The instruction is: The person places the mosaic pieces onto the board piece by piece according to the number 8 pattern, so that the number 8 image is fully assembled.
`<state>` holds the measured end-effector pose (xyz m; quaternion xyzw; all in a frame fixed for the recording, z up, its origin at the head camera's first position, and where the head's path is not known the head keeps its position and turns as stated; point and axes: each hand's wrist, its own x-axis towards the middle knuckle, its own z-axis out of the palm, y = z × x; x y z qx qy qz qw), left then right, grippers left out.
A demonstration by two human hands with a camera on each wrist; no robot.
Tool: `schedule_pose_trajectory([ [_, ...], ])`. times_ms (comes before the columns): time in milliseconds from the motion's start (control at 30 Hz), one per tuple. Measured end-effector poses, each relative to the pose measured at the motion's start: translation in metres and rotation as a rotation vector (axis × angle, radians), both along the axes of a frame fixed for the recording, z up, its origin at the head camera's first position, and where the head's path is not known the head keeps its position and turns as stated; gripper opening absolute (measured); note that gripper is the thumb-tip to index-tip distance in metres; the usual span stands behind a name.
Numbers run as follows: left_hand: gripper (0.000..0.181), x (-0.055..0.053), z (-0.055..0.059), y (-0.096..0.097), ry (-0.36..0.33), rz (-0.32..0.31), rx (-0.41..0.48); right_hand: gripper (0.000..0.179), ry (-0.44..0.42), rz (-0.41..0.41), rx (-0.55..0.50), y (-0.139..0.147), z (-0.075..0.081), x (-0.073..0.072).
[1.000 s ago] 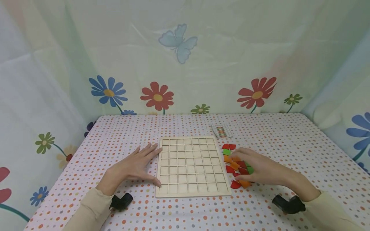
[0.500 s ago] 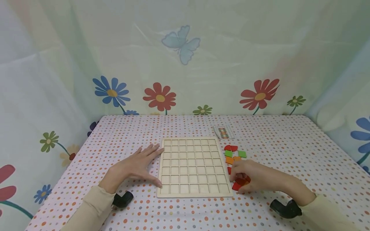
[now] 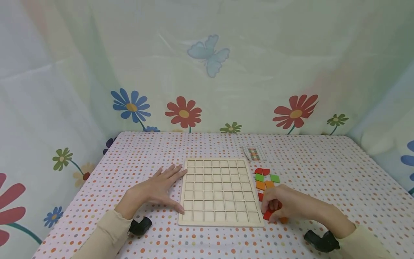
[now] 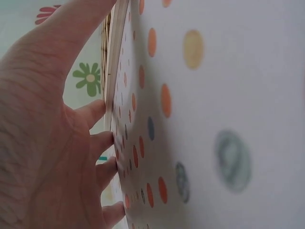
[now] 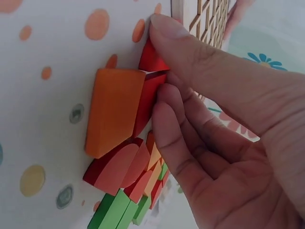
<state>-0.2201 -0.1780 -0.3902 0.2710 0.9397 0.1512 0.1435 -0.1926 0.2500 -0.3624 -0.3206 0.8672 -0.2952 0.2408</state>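
Observation:
A pale wooden grid board [image 3: 223,196] lies on the dotted cloth. My left hand [image 3: 158,189] spreads its fingers along the board's left side, thumb near the front corner; the left wrist view shows fingertips by the board's edge [image 4: 116,52]. To the right of the board, my right hand [image 3: 286,204] is down among small coloured wooden pieces. Thumb and curled fingers pinch a red piece [image 5: 151,56] beside the board's right edge. Close by lie an orange piece [image 5: 114,107] and green pieces [image 5: 112,212]. In the head view this hand partly covers the nearer pieces.
Behind the board's far right corner lies a printed pattern card [image 3: 254,153]. Red, green [image 3: 275,178] and orange pieces [image 3: 260,185] sit beyond my right hand. Black devices [image 3: 140,226] are worn at both wrists. A flowered curtain [image 3: 207,108] surrounds the table.
My right hand has come nearer, from over the pile to its front end, and its fingers have curled in, uncovering green and orange pieces. The left hand stays at the board; the head view shifts slightly.

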Motion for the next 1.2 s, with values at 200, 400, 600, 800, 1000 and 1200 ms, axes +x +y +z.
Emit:
schedule_pose_trajectory([
  [200, 0.127, 0.0, -0.002, 0.0, 0.004, 0.017, -0.012, 0.021, 0.012, 0.001, 0.026, -0.001, 0.001, 0.001],
  [400, 0.126, -0.001, -0.002, 0.001, 0.0, 0.018, -0.011, 0.019, 0.057, 0.043, -0.005, 0.002, -0.001, 0.005],
  [600, 0.126, -0.001, -0.001, 0.002, -0.006, 0.012, -0.007, 0.018, 0.094, 0.079, -0.003, 0.002, 0.001, 0.007],
  [800, 0.126, -0.002, -0.001, 0.003, -0.011, 0.006, -0.017, 0.018, 0.174, 0.079, 0.05, -0.003, 0.015, 0.002],
  [1000, 0.126, -0.001, 0.0, 0.003, -0.023, 0.014, -0.041, 0.016, 0.253, 0.1, -0.018, -0.028, 0.027, -0.018],
  [1200, 0.127, -0.001, 0.001, 0.005, -0.03, 0.018, -0.04, 0.014, 0.343, 0.119, -0.143, -0.063, 0.027, -0.046],
])
